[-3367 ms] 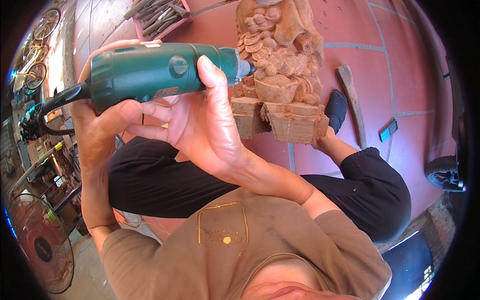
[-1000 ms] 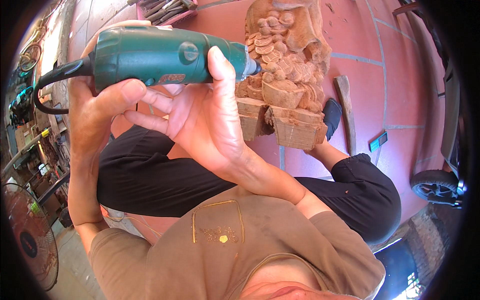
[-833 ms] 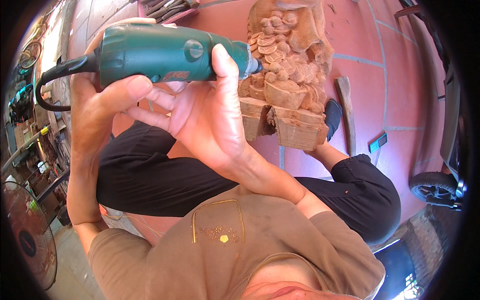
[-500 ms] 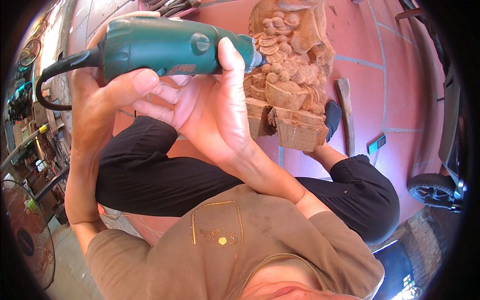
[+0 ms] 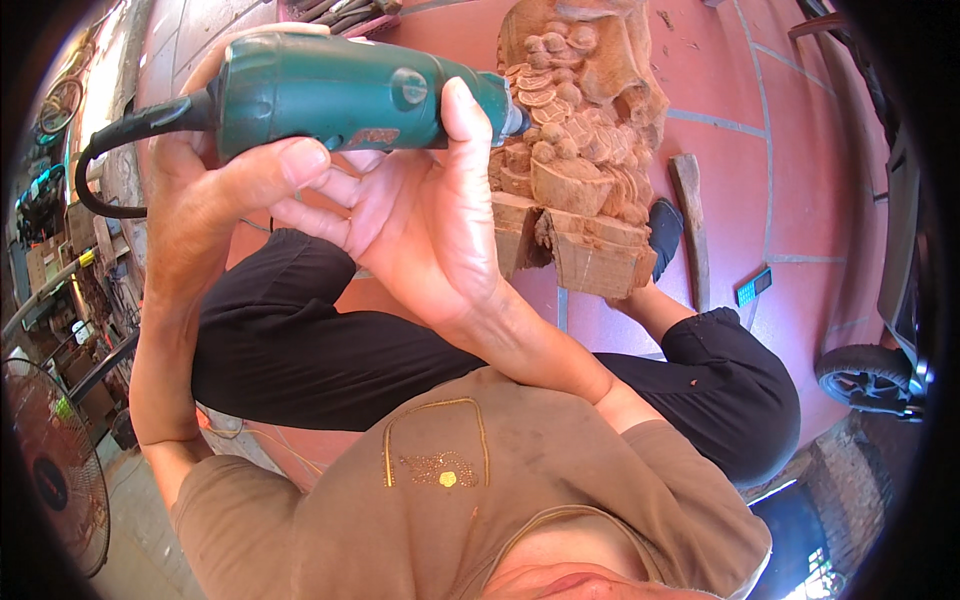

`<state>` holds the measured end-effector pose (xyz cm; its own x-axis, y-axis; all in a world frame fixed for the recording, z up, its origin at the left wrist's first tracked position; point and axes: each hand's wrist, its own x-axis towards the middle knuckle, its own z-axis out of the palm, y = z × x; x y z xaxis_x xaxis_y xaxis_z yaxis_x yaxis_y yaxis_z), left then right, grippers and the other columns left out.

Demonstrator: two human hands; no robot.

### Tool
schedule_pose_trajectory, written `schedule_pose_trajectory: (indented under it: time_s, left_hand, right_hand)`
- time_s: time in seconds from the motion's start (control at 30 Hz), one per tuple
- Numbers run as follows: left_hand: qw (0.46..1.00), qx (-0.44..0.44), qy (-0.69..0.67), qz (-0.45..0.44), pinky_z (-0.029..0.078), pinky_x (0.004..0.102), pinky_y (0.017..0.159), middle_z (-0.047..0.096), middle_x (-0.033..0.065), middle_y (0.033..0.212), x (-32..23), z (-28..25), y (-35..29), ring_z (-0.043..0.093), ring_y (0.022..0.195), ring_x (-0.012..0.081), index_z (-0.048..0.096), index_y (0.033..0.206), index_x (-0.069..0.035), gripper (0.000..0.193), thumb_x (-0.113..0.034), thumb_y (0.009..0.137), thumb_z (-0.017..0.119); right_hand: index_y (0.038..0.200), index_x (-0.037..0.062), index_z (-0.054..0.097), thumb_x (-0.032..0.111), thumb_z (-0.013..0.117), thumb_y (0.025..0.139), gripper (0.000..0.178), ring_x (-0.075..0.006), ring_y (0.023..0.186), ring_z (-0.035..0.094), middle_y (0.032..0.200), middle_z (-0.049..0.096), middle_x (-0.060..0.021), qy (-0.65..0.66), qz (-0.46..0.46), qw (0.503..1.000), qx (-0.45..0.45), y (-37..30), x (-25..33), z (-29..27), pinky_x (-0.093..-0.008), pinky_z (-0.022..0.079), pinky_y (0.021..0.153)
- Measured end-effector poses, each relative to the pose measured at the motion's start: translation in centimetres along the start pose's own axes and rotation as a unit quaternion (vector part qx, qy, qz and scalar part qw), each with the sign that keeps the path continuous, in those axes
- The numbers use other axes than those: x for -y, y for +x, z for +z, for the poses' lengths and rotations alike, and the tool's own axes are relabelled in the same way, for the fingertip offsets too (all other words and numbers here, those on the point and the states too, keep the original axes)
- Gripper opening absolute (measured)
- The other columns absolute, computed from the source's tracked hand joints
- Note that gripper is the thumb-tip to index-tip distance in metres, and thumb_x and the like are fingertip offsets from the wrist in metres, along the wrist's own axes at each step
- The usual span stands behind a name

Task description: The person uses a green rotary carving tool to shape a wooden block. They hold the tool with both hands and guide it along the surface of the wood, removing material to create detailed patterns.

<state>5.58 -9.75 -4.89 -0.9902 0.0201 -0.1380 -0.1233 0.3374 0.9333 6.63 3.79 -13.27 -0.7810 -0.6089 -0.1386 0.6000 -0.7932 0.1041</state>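
Note:
A green die grinder [image 5: 330, 95] with a black power cord lies sideways in front of me. Around its rear body my left hand [image 5: 225, 195] is closed, thumb along the underside. My right hand [image 5: 430, 220] supports the front end, its thumb up against the green housing near the nose. The grinder's tip points right at a wood carving [image 5: 585, 150] with coins, round beads and a bowl-like shape in relief. Whether the tip touches the wood cannot be made out. A square wooden base forms the carving's near end, with a gap in it.
My legs in black trousers [image 5: 320, 340] spread around the carving on red floor tiles. Right of it lie a wooden stick [image 5: 690, 230] and a phone [image 5: 754, 288]. A wheel [image 5: 865, 375] stands at the far right, a fan [image 5: 55, 470] at the lower left. Wood pieces [image 5: 345, 14] lie behind.
The grinder and my left hand have shifted very slightly to the right. Both hands keep their hold, and the carving has hardly moved.

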Motion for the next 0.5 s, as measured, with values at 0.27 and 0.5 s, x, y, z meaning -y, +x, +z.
schedule_pose_trajectory:
  time_s: [0.27,0.5]
  left_hand:
    - [1.0,0.001,-0.007,-0.003,0.058,0.0285,0.073,0.067,0.0143,0.103,-0.19,-0.02,-0.34,0.068,0.085,0.0179,0.054,0.127,0.003,0.06,-0.013,0.073,0.076]
    - [1.0,-0.001,0.031,0.002,0.049,0.0295,0.091,0.066,0.0107,0.11,-0.04,-0.66,-0.47,0.063,0.1,0.0168,0.055,0.128,0.002,0.063,-0.019,0.072,0.077]
  right_hand:
    - [0.136,0.0077,0.043,0.065,0.051,0.09,0.074,-0.0328,0.12,0.056,0.13,0.054,-0.0134,0.004,0.008,1.0,0.001,-0.39,-0.21,0.2,-0.0531,0.048,0.099]
    - [0.137,0.0104,0.043,0.066,0.048,0.091,0.072,-0.0298,0.121,0.056,0.13,0.055,-0.0112,0.007,0.024,1.0,-0.001,-0.59,-0.36,0.5,-0.0519,0.047,0.098]
